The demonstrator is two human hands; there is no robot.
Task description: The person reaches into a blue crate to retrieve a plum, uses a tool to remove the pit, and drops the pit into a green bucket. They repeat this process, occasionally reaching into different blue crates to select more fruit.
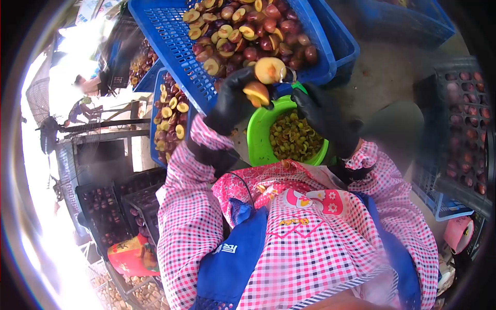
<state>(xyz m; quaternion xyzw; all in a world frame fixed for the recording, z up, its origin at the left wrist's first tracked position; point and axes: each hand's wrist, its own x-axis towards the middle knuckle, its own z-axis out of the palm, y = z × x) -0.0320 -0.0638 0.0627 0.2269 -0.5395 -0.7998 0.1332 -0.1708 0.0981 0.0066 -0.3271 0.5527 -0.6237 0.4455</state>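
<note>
My left hand (233,101), in a black glove, is closed around cut plum halves. One plum half (269,70) faces up with its yellow flesh showing, and a second plum half (257,94) sits lower, by the fingers. In my right hand (321,116), also gloved in black, is a small green-handled pitting tool (298,87) whose metal loop reaches the edge of the upper half. Below both hands stands a bright green basin (254,135) with small greenish-brown plum pieces (295,138) inside. Beyond it, a blue crate (161,32) holds whole and halved plums (248,31).
To the left, another blue crate (156,106) contains plum halves. Dark trays of plums (103,209) and a red-and-yellow bag (133,256) lie lower left. On the right are a tray of plums in rows (467,124) and a pink roll (458,234). A person (85,98) is in the background.
</note>
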